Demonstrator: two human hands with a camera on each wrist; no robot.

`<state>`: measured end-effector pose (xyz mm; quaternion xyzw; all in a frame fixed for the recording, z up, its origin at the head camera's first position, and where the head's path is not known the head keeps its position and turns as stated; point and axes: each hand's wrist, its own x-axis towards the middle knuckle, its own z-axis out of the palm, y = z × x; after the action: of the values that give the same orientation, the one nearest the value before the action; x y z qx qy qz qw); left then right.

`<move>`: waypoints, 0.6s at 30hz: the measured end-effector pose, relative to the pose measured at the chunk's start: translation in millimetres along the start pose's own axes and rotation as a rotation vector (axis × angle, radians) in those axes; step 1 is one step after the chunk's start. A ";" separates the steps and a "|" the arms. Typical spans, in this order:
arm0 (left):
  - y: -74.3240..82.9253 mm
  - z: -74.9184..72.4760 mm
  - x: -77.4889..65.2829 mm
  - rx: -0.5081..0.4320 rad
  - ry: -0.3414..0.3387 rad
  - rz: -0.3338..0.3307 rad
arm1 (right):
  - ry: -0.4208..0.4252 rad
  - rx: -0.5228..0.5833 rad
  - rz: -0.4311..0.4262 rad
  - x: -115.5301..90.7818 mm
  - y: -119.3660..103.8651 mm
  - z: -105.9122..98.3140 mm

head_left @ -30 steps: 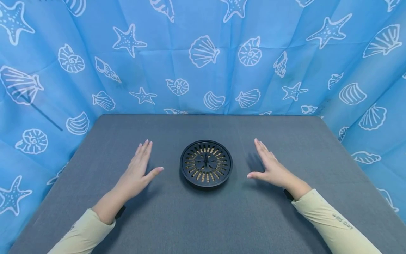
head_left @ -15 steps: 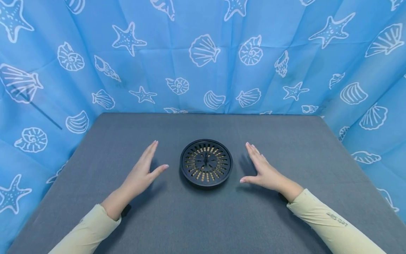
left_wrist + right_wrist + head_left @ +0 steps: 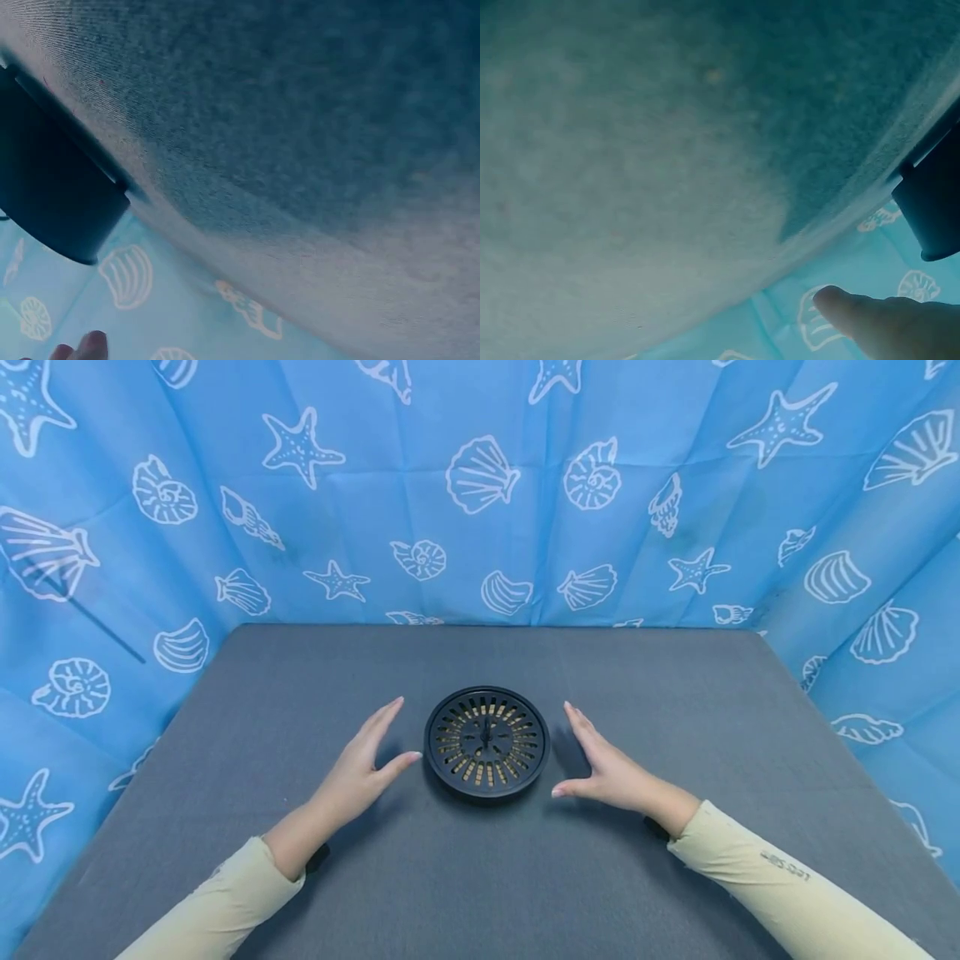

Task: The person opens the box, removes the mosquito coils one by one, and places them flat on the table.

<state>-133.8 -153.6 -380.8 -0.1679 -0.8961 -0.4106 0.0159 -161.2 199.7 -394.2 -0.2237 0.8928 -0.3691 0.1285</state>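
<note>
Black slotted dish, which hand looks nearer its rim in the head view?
The left hand: its thumb tip nearly reaches the black dish, while the right hand leaves a wider gap.

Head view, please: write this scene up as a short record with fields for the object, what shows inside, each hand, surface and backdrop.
Object: round black container, slotted top, small upright post at centre
Inside: tan material through the slots; kind unclear
Left hand: fingers extended, thumb tip very near the rim; contact unclear
Right hand: fingers extended, apart from the container
Surface: grey table
Backdrop: blue curtain, white shells and starfish
</note>
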 end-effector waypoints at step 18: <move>19.5 27.7 15.5 -0.053 -0.050 0.167 | -0.041 0.125 0.040 8.7 -8.5 12.3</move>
<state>-139.2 -116.8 -382.3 -0.2525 -0.8680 -0.4270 0.0235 -161.3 182.7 -397.3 -0.2047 0.8695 -0.4171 0.1677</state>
